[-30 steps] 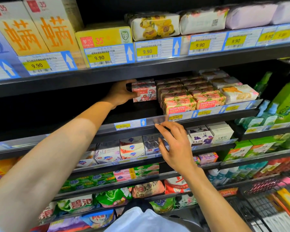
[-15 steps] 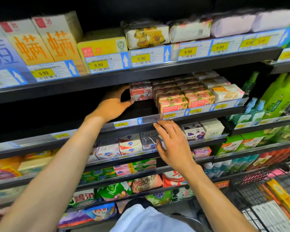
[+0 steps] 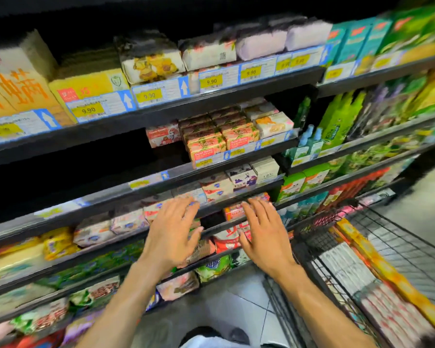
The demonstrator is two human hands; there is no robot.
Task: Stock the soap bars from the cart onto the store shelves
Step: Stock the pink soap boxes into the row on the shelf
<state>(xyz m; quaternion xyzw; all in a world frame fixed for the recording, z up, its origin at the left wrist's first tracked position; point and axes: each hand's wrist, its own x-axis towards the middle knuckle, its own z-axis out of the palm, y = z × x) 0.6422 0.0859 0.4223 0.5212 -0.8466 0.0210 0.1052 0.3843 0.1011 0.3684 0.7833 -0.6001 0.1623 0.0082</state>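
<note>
1. Left hand (image 3: 172,232): grip released, fingers spread, holding nothing, in front of the lower shelf edges.
2. Right hand (image 3: 264,233): grip released too, empty.
3. Soap boxes (image 3: 206,146): two columns at the front edge of the shelf (image 3: 181,170), with one lone box (image 3: 162,135) just to their left.
4. One cart (image 3: 302,237) at the right; its contents are blurred.

1. the soap bars (image 3: 211,144) are lit brightly from the aisle side.
2. the recess under the upper shelf (image 3: 161,113) is left in black shadow.
3. the cart (image 3: 399,243) and green packs (image 3: 417,28) at the right are smeared by motion blur.
4. shelf lines are bowed by lens distortion.
</note>
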